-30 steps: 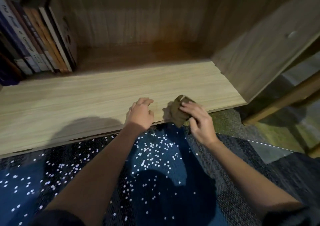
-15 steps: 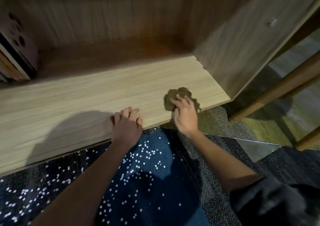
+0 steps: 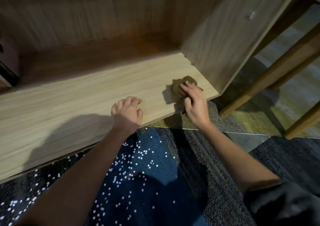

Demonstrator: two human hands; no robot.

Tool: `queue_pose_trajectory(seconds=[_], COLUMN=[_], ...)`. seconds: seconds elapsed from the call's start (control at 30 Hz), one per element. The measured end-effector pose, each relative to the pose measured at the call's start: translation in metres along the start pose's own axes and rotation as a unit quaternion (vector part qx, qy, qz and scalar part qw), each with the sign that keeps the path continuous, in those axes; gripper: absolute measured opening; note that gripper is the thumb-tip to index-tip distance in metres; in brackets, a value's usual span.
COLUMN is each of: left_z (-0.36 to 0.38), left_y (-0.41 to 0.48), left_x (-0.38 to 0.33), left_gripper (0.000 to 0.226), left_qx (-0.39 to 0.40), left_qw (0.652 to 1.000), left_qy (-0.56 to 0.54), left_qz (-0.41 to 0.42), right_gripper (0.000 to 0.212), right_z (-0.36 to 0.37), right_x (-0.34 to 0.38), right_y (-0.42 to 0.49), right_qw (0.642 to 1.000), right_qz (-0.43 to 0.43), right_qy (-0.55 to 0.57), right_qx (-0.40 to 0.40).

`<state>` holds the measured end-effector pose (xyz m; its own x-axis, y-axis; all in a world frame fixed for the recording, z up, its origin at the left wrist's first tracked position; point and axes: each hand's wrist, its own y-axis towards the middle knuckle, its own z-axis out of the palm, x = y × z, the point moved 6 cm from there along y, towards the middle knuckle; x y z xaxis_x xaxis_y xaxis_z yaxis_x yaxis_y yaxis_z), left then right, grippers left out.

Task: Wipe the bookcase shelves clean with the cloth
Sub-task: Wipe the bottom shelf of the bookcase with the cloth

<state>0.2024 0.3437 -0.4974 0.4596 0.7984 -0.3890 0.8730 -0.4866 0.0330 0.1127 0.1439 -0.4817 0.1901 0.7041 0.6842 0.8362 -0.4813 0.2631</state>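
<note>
The right hand (image 3: 194, 102) presses the crumpled brown cloth (image 3: 180, 88) onto the pale wooden shelf's (image 3: 69, 104) right end, wiping apparently midway, the long left stretch seemingly remaining.

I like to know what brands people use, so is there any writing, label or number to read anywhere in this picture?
None can be read.
Cloth under the right hand: no tag or print shows.
Shelf and side panel: bare wood grain.
Carpet: white dots, no letters.
Dark object at far left: mostly cut off, nothing legible.

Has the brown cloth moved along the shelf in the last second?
Yes. The cloth under the right hand has slid along the shelf toward the bookcase's right side panel.
</note>
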Motion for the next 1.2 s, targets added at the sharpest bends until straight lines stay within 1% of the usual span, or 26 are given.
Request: queue_pose_trajectory(seconds=[0.03,0.07,0.13,0.17,0.23,0.33,0.47,0.53,0.57,0.7,0.77,0.87,0.9,0.97,1.0,1.07,1.1,1.13,1.2], left_z=[0.003,0.005,0.006,0.006,0.007,0.007,0.007,0.011,0.011,0.015,0.016,0.017,0.018,0.012,0.006,-0.012,-0.022,-0.030,-0.041], left_y=[0.005,0.010,0.020,0.025,0.033,0.048,0.077,0.083,0.081,0.087,0.093,0.096,0.098,0.100,0.099,0.090,0.083,0.075,0.049], left_x=[-0.005,-0.007,-0.003,0.003,0.014,0.016,0.014,0.014,0.009,0.018,0.022,0.027,0.030,0.037,0.041,0.054,0.068,0.083,0.122], left_gripper=[0.045,0.049,0.057,0.062,0.071,0.083,0.107,0.112,0.113,0.112,0.112,0.110,0.108,0.098,0.091,0.075,0.072,0.075,0.078], left_qx=[0.015,0.029,0.056,0.070,0.103,0.152,0.198,0.205,0.195,0.193,0.189,0.185,0.184,0.168,0.152,0.091,0.046,0.015,-0.010], left_qw=[1.000,0.999,0.997,0.996,0.991,0.985,0.976,0.975,0.978,0.979,0.980,0.981,0.982,0.985,0.987,0.990,0.991,0.989,0.988], left_qy=[0.015,0.025,0.033,0.035,0.051,0.075,0.037,0.020,0.015,0.008,0.016,0.031,0.024,-0.024,-0.055,-0.103,-0.123,-0.134,-0.100], left_qz=[0.001,-0.003,-0.032,-0.050,-0.061,-0.038,-0.088,-0.085,-0.073,-0.062,-0.060,-0.042,-0.031,-0.016,-0.009,-0.013,-0.027,-0.054,-0.118], right_gripper=[0.044,0.045,0.051,0.051,0.050,0.051,0.051,0.051,0.051,0.049,0.047,0.046,0.046,0.046,0.047,0.046,0.046,0.046,0.047], right_z=[-0.008,-0.011,-0.010,-0.007,0.004,0.019,0.036,0.045,0.041,0.073,0.093,0.127,0.140,0.167,0.179,0.198,0.208,0.215,0.227], right_x=[-0.017,-0.036,-0.066,-0.075,-0.078,-0.064,-0.064,-0.065,-0.065,-0.056,-0.042,-0.013,-0.002,0.022,0.033,0.051,0.061,0.067,0.082], right_y=[0.017,0.033,0.051,0.056,0.067,0.080,0.113,0.136,0.144,0.191,0.210,0.214,0.211,0.203,0.198,0.188,0.182,0.177,0.165], right_qw=[0.998,0.992,0.970,0.961,0.954,0.950,0.949,0.950,0.949,0.951,0.953,0.952,0.951,0.948,0.947,0.943,0.940,0.937,0.931], right_qz=[0.033,0.068,0.121,0.138,0.154,0.149,0.143,0.135,0.132,0.113,0.089,0.024,-0.004,-0.059,-0.079,-0.109,-0.125,-0.139,-0.163], right_qy=[-0.047,-0.096,-0.185,-0.206,-0.225,-0.252,-0.261,-0.264,-0.268,-0.259,-0.252,-0.262,-0.266,-0.266,-0.261,-0.253,-0.250,-0.246,-0.236], right_qx=[0.012,0.040,0.107,0.124,0.125,0.111,0.106,0.100,0.096,0.129,0.145,0.157,0.157,0.163,0.171,0.186,0.195,0.206,0.225])
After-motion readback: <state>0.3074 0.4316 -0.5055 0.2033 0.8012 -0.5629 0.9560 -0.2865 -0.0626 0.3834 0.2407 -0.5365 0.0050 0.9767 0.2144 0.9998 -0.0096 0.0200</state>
